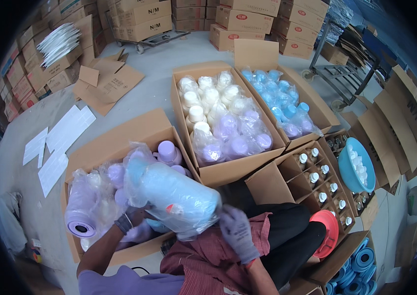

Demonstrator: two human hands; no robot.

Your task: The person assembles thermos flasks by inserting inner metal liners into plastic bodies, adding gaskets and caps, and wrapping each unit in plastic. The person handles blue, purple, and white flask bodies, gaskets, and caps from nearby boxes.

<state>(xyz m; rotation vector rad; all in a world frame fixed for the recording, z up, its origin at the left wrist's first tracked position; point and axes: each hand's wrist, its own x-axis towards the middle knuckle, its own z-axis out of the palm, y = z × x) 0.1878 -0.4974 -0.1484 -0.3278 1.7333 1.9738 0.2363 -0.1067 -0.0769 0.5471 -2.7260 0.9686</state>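
Note:
A light blue vacuum flask (pixel 184 196) in a clear plastic bag lies tilted across my lap, its base end toward the right. My left hand (pixel 138 216), partly hidden beneath the flask, grips it from the left side. At the base end, my gloved right hand (pixel 238 233) has its fingers bent against the flask; the fingertips are slightly smeared. Under and beside the left arm stands an open carton (pixel 120 129) of bagged flasks. In it, a purple flask (pixel 81 206) leans with its ring-shaped base facing up.
Ahead are a carton of white and purple flasks (pixel 211 101) and one of blue flasks (pixel 274 91). To my right stand a divided carton of white-capped bottles (pixel 311 177), a blue basin (pixel 348 169), a red bowl (pixel 327 236) and blue rings (pixel 360 260). A trolley (pixel 346 73) stands behind.

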